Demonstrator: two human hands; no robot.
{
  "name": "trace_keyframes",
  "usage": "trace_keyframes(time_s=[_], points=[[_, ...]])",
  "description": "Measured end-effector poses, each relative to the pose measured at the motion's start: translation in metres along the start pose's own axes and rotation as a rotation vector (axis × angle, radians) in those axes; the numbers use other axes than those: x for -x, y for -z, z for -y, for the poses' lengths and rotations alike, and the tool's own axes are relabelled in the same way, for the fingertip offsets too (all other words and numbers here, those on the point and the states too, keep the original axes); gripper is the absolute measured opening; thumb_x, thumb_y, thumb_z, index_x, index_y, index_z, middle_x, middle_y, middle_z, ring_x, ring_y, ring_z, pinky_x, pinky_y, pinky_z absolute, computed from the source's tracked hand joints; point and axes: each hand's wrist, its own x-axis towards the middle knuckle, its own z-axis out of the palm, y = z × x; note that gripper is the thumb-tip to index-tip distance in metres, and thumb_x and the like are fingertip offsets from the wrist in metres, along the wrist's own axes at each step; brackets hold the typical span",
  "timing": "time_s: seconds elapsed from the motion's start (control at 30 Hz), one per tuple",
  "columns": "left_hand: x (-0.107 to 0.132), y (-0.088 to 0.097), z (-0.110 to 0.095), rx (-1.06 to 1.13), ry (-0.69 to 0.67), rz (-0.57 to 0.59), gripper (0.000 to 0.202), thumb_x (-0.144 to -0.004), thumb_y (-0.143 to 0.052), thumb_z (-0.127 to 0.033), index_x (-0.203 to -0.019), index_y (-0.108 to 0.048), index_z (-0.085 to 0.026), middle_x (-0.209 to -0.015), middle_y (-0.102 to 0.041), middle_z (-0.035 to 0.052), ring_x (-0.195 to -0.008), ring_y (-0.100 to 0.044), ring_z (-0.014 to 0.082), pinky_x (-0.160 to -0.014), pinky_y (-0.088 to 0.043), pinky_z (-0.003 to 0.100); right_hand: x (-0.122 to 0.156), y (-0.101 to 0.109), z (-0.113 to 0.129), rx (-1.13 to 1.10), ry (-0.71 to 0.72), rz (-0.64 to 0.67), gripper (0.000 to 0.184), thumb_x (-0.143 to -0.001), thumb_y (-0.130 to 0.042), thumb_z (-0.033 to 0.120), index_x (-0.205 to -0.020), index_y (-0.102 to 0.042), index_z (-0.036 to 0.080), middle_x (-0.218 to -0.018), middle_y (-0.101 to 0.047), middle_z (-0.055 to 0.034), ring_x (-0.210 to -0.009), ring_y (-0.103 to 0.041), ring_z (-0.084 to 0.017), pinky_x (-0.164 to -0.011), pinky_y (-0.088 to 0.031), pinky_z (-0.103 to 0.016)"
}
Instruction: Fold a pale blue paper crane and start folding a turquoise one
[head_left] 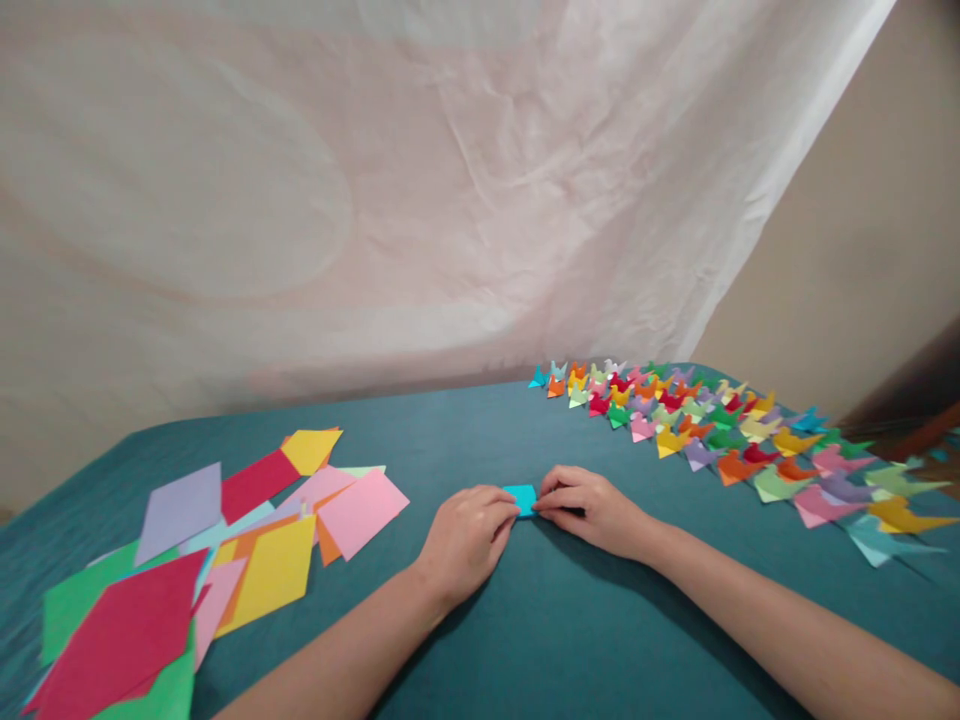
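A small folded piece of blue paper [520,499] is held between my two hands, low over the middle of the table. My left hand [471,535] pinches its left edge with thumb and fingers together. On the opposite side, my right hand [589,508] pinches the right edge the same way. The fingertips cover both ends of the paper, so only its middle part shows. How many layers it has I cannot tell.
Loose coloured paper sheets [262,575] overlap in a pile at the left. Rows of small folded paper birds [701,455] stand along the right side. A teal cloth [480,640] covers the table, and a pale curtain [420,200] hangs behind it.
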Motion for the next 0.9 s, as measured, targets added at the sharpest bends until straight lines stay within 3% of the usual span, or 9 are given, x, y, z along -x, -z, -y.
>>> trace_keyframes(time_s=[0.5, 0.7, 0.9], points=[[-0.001, 0.006, -0.003, -0.034, 0.025, 0.058, 0.019, -0.088, -0.046, -0.018, -0.091, -0.065, -0.019, -0.092, -0.063, 0.0042, -0.086, -0.058, 0.0166, -0.080, -0.048, 0.028, -0.009, -0.007, 0.004, -0.118, -0.125, -0.014, 0.014, -0.089, -0.051, 0.022, -0.084, -0.064, 0.019, -0.087, -0.060, -0.0048, -0.081, -0.056, -0.016, -0.074, -0.046, -0.028], [-0.002, 0.013, -0.005, -0.150, -0.096, 0.163, 0.020, -0.089, -0.044, -0.017, -0.092, -0.064, -0.016, -0.093, -0.063, 0.0072, -0.088, -0.059, 0.0191, -0.081, -0.048, 0.032, -0.010, -0.013, 0.003, -0.177, -0.202, -0.040, 0.013, -0.088, -0.051, 0.021, -0.079, -0.058, 0.018, -0.084, -0.056, -0.0038, -0.074, -0.053, -0.014, -0.065, -0.044, -0.025], [-0.001, 0.022, -0.002, -0.131, -0.183, 0.214, 0.024, -0.090, -0.040, -0.016, -0.098, -0.063, -0.016, -0.096, -0.065, 0.0078, -0.091, -0.060, 0.0192, -0.083, -0.047, 0.031, -0.013, -0.014, 0.005, -0.116, -0.214, -0.035, 0.012, -0.088, -0.050, 0.020, -0.078, -0.055, 0.018, -0.082, -0.056, -0.0028, -0.075, -0.052, -0.014, -0.068, -0.043, -0.027]])
